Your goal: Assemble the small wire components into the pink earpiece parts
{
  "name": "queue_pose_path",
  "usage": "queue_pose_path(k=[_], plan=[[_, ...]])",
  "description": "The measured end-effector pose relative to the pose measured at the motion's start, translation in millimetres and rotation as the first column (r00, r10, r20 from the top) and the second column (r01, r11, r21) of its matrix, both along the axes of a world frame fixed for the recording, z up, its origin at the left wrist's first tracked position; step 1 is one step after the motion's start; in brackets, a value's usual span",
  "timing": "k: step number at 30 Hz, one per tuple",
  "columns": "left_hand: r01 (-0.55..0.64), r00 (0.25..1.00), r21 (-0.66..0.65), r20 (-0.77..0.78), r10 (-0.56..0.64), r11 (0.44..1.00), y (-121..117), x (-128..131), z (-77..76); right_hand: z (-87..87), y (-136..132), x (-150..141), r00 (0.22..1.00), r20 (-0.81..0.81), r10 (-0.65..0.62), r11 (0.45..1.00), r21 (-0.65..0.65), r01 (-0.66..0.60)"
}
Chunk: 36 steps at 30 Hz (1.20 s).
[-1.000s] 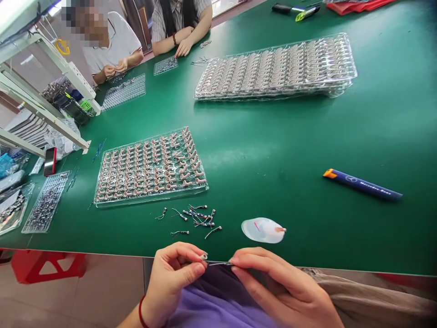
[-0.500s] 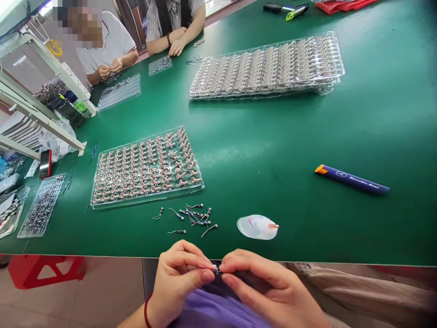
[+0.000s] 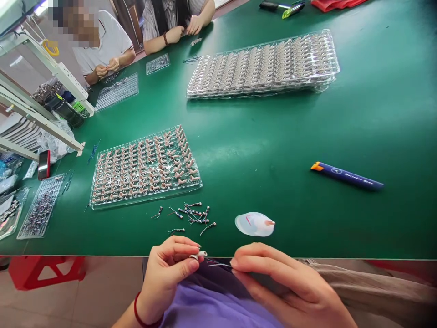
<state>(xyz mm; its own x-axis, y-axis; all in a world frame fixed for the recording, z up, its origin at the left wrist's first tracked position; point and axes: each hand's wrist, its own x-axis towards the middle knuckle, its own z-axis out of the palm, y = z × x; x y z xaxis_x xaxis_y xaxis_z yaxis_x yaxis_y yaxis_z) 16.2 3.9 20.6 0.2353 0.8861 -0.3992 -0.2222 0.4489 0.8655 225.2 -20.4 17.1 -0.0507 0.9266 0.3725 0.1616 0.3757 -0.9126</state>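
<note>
Left hand (image 3: 167, 269) pinched small pale sleeve (image 3: 202, 254) between thumb and forefinger, just off worktop (image 3: 273, 150) near edge, over lap. Right hand (image 3: 280, 282) closed on thin wire lead (image 3: 218, 264), tip aimed at sleeve, small gap between. Both parts looked tiny, light; wire likely bends easily, best gripped close to free end; sleeve probably slippery, needs pinching at sides. Loose wired parts (image 3: 194, 216) lay beside filled clear tray (image 3: 145, 166). White dish (image 3: 254, 224) near right hand.
</note>
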Motion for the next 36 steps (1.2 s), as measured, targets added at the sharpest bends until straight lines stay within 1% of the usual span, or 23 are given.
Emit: queue_pose_path(k=[3, 8, 11, 13, 18, 20, 23, 27, 29, 36], plan=[[-0.016, 0.999, -0.015, 0.031, 0.016, 1.0, -1, 3, -1.2, -1.5, -1, -3, 1.0, -0.023, -0.009, 1.0, -0.004, 0.009], [0.0, 0.998, -0.034, 0.06, 0.002, 0.999, -3, 6, -2.4, -4.8, -1, -11, 0.988, -0.152, 0.0, 0.998, -0.068, -0.011], [-0.058, 0.995, -0.07, 0.08, 0.063, 0.996, -3, 8, -0.8, -4.5, -2, -12, 0.987, -0.159, 0.003, 0.996, -0.087, -0.018], [-0.092, 0.993, -0.089, 0.065, 0.098, 0.992, -4, 8, 0.6, -3.7, -2, -11, 0.989, -0.15, 0.013, 0.996, -0.088, -0.026], [-0.047, 0.998, -0.058, -0.035, 0.045, 0.997, -5, 6, 1.3, -2.4, -4, -7, 0.994, -0.102, 0.028, 0.997, -0.065, -0.035], [-0.034, 0.999, -0.05, -0.029, 0.033, 0.998, -6, 6, 0.5, -2.0, -4, -6, 0.995, -0.093, 0.032, 0.997, -0.06, -0.038], [0.002, 1.0, 0.006, -0.022, -0.002, 1.0, -6, 6, -1.2, -0.9, -3, -6, 0.995, -0.093, 0.025, 0.998, -0.061, -0.031], [0.014, 0.999, 0.059, -0.046, -0.011, 0.998, -7, 4, -3.5, -0.2, -2, -7, 0.995, -0.098, 0.006, 0.993, -0.117, -0.018], [0.018, 0.999, 0.07, -0.046, -0.015, 0.997, -8, 3, -4.8, -0.5, -2, -8, 0.995, -0.104, -0.002, 0.992, -0.129, -0.012], [0.03, 0.998, 0.077, -0.058, -0.026, 0.997, -9, 0, -8.4, -0.7, -1, -6, 0.996, -0.085, -0.004, 0.995, -0.096, -0.005]])
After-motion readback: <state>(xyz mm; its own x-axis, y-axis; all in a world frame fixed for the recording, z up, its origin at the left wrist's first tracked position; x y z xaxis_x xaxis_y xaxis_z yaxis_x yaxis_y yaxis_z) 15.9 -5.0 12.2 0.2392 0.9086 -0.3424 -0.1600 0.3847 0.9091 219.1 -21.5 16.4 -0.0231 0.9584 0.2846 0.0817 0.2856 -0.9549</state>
